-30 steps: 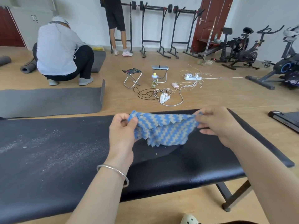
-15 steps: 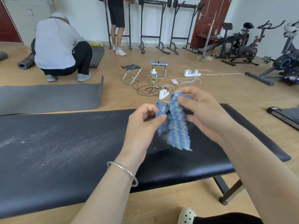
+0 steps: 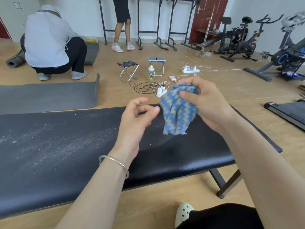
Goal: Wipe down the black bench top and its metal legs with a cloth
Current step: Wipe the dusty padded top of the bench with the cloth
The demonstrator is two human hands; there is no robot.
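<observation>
The black padded bench top [image 3: 57, 156] stretches across the view, dusted with pale grit on its left half. A dark metal leg [image 3: 222, 185] shows under its right end. My right hand [image 3: 206, 103] grips a bunched blue and grey zigzag cloth [image 3: 177, 113], which hangs above the bench's far right part. My left hand [image 3: 137, 119], with a silver bangle on the wrist, hovers just left of the cloth with fingers loosely curled, holding nothing.
Beyond the bench lie a grey floor mat [image 3: 46, 96], two small folding stools [image 3: 127, 69], a bottle [image 3: 151, 73] and power strips with tangled cables [image 3: 160, 90]. One person crouches at back left [image 3: 49, 42]; another stands by the racks. Exercise bikes [image 3: 244, 42] stand right.
The cloth went from stretched between both hands to bunched in my right hand alone. My left hand let go of it and drew slightly left.
</observation>
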